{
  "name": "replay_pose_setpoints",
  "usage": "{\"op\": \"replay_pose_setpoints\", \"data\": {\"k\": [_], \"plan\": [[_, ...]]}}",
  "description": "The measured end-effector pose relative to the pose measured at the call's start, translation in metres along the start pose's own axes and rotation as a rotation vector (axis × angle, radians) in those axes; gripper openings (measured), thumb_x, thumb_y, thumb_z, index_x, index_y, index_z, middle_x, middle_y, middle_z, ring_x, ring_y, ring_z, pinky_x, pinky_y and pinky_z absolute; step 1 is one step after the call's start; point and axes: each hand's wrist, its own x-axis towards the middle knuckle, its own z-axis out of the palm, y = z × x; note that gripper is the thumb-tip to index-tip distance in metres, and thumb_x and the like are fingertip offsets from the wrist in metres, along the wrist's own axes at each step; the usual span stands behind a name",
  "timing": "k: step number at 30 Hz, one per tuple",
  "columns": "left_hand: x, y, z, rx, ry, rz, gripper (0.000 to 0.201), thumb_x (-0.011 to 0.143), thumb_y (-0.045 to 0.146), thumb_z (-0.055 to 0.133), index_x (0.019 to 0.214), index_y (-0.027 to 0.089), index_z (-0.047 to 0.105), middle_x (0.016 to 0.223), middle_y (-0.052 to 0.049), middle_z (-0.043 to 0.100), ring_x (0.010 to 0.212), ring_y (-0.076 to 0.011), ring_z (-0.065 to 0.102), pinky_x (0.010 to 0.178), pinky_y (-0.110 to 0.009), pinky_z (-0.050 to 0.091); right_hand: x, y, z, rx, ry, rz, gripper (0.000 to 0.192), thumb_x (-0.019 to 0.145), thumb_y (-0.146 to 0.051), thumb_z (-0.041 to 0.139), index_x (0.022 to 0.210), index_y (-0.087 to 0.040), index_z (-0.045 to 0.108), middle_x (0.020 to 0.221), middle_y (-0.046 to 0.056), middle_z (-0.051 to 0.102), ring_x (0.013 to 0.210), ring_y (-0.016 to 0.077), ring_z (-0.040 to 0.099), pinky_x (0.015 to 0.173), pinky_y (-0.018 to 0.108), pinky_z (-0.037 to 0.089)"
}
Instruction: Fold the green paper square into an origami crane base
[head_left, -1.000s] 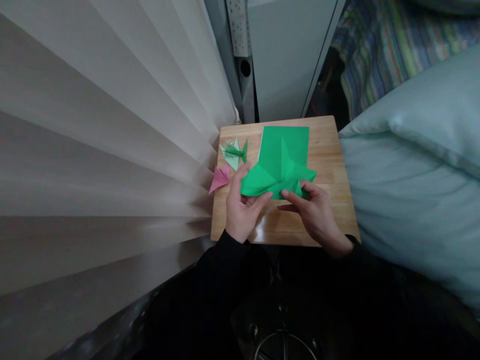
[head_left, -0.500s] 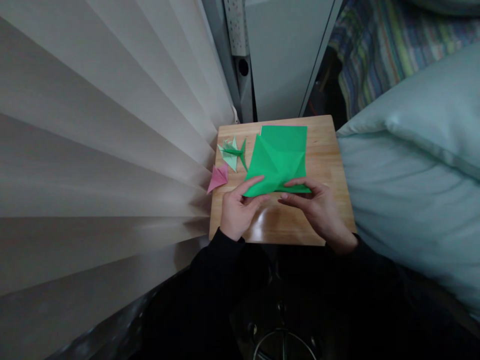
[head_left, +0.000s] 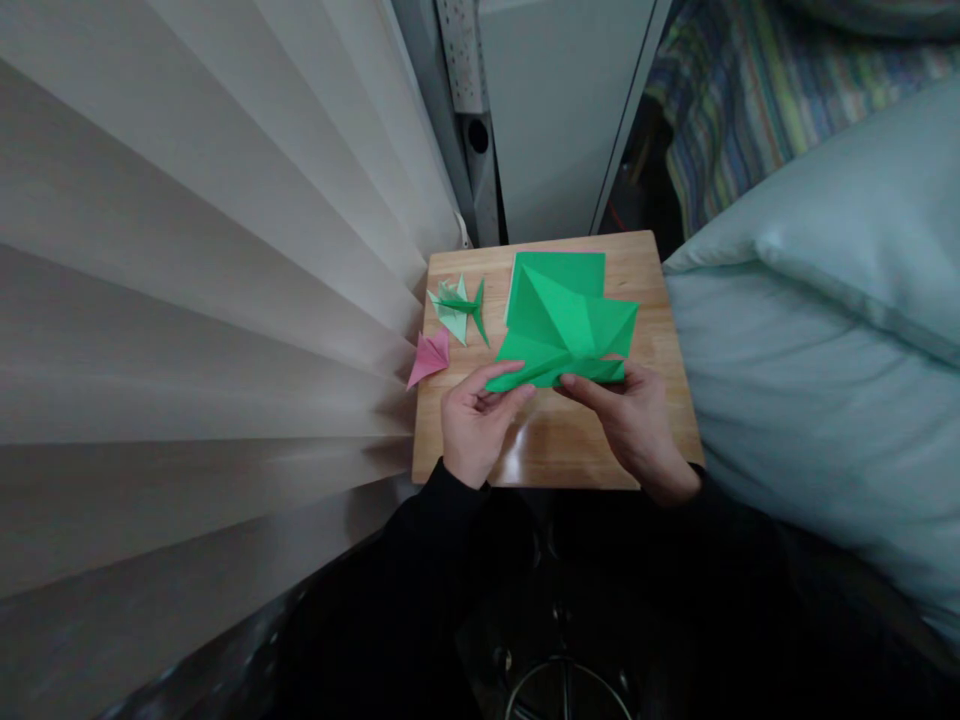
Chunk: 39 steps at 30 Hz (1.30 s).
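A creased sheet of green origami paper (head_left: 574, 325) is held between my hands, its near edge bent up into a fold. My left hand (head_left: 480, 415) pinches the near left corner between thumb and fingers. At the near right, my right hand (head_left: 626, 410) grips the same sheet, thumb on top of the folded edge and fingers behind it, partly hidden. Beneath the far part of the sheet lies flat green paper (head_left: 570, 268), with a thin pale edge along its left side.
Left on the wooden table (head_left: 540, 450) lie a green and pale-green folded paper piece (head_left: 459, 308) and a pink folded paper piece (head_left: 430, 355). A pleated curtain (head_left: 225, 330) borders the left, a pale cabinet (head_left: 559, 110) the back, light-blue bedding (head_left: 817, 330) the right.
The sheet's right side has lifted and swung outward, and its near edge has folded up. My right fingers have moved from on top of the paper to behind it; my left hand keeps its pinch.
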Motion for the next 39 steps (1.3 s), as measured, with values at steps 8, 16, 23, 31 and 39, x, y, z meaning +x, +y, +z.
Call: {"op": "replay_pose_setpoints", "data": {"k": [8, 16, 23, 31, 39], "plan": [[-0.003, -0.003, 0.007, -0.058, 0.082, -0.062, 0.027, 0.073, 0.034, 0.089, 0.092, 0.018, 0.080, 0.073, -0.003, 0.078, 0.069, -0.0192, 0.078, 0.069, -0.030, 0.064, -0.001, 0.006, 0.002, -0.022, 0.056, -0.025, 0.033, 0.067, -0.044, 0.093, 0.067, -0.025, 0.066, 0.071, 0.000, 0.069, 0.069, 0.0204, 0.067, 0.073, 0.042, 0.062], [-0.004, -0.006, 0.008, -0.091, 0.083, -0.086, 0.031, 0.072, 0.037, 0.090, 0.094, 0.018, 0.079, 0.076, -0.002, 0.079, 0.069, -0.0191, 0.078, 0.072, -0.032, 0.066, -0.004, -0.004, 0.007, 0.083, 0.087, 0.036, 0.037, 0.060, -0.042, 0.097, 0.065, -0.023, 0.065, 0.065, -0.002, 0.065, 0.064, 0.0177, 0.066, 0.073, 0.043, 0.067], [-0.004, -0.007, 0.010, -0.144, 0.083, -0.075, 0.033, 0.070, 0.038, 0.092, 0.092, 0.017, 0.079, 0.075, -0.002, 0.079, 0.066, -0.0178, 0.078, 0.071, -0.031, 0.068, -0.003, -0.003, 0.010, 0.174, 0.155, 0.018, 0.046, 0.056, -0.039, 0.099, 0.071, -0.022, 0.059, 0.068, -0.006, 0.062, 0.061, 0.0133, 0.062, 0.068, 0.038, 0.067], [0.005, -0.008, 0.005, -0.224, 0.181, -0.042, 0.060, 0.068, 0.029, 0.094, 0.122, 0.021, 0.068, 0.079, 0.002, 0.077, 0.063, -0.0144, 0.075, 0.065, -0.026, 0.063, -0.024, 0.000, 0.029, 0.591, 0.117, 0.189, 0.051, 0.059, -0.038, 0.099, 0.091, -0.026, 0.062, 0.084, -0.008, 0.068, 0.076, 0.0126, 0.071, 0.072, 0.029, 0.061], [-0.003, 0.004, 0.010, -0.233, -0.002, -0.079, 0.059, 0.069, 0.023, 0.093, 0.122, 0.020, 0.067, 0.080, 0.000, 0.079, 0.068, -0.0139, 0.074, 0.065, -0.024, 0.057, -0.034, 0.006, 0.046, 0.568, 0.065, 0.227, 0.030, 0.055, -0.030, 0.099, 0.071, -0.021, 0.076, 0.066, -0.003, 0.073, 0.057, 0.0093, 0.063, 0.054, 0.022, 0.054]]}}
